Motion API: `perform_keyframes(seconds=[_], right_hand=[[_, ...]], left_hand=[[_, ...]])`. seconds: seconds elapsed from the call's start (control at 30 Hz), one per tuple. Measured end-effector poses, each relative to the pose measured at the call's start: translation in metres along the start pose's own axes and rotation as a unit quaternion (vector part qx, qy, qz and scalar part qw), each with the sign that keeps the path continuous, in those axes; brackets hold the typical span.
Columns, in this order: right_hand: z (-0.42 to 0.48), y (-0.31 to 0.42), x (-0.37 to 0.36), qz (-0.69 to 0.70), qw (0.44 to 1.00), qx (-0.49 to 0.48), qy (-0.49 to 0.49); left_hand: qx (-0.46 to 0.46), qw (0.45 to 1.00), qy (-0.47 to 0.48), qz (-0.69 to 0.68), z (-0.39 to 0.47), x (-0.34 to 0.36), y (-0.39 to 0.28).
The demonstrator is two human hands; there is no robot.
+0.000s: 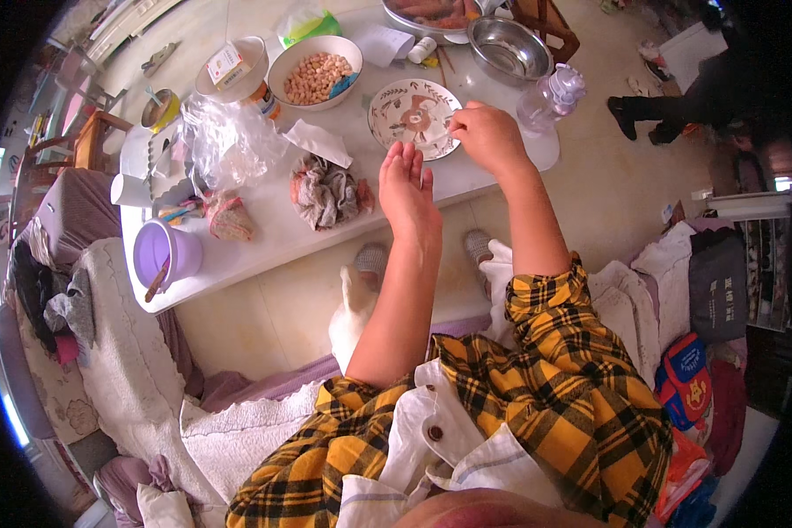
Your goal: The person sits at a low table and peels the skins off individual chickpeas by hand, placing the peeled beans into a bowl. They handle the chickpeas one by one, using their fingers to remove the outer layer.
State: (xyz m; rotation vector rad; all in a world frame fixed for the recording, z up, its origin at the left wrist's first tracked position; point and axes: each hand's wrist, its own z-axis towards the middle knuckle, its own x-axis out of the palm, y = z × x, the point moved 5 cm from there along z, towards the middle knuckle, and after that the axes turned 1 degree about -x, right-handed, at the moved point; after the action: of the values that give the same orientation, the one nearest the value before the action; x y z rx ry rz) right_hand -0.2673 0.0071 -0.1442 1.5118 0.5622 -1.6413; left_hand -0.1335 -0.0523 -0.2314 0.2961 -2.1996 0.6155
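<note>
A round plate with a brown and green picture [417, 119] lies on the white table. My left hand [407, 188] is over its near edge, palm turned up, fingers straight and close together, with nothing seen in it. At the plate's right rim is my right hand [487, 135], its fingers curled and pinched; whether they hold something small or the rim cannot be told. A crumpled grey cloth [327, 193] lies left of my left hand, and a white paper [319, 142] touches it. Beyond, a white bowl [315, 71] holds many pale pink nuts or beans and a blue thing.
Right of the plate stand a clear plastic bottle [545, 102] and a steel bowl [509, 51]. Clear plastic bags [228, 142], a purple bucket [165, 254] and a white cup [131, 190] are at the left. A person's dark-clothed legs [660, 109] show at the right.
</note>
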Motion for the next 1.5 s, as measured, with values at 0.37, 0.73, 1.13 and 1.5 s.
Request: perform_keyframes(seconds=[0.37, 0.73, 1.13, 1.5], right_hand=[[0.001, -0.022, 0.026, -0.076, 0.994, 0.058, -0.054], [-0.004, -0.026, -0.013, -0.098, 0.979, 0.079, -0.16], [-0.019, -0.024, -0.002, -0.01, 0.985, 0.107, -0.133], [-0.018, -0.011, -0.016, 0.038, 0.981, 0.056, -0.182]], left_hand=[[-0.002, 1.0, 0.007, -0.013, -0.001, 0.0, 0.0], [0.169, 0.873, 0.447, -0.094, -0.139, 0.09, -0.103], [0.129, 0.793, 0.542, -0.248, -0.233, 0.093, -0.152], [0.103, 0.72, 0.631, -0.271, -0.203, 0.094, -0.161]])
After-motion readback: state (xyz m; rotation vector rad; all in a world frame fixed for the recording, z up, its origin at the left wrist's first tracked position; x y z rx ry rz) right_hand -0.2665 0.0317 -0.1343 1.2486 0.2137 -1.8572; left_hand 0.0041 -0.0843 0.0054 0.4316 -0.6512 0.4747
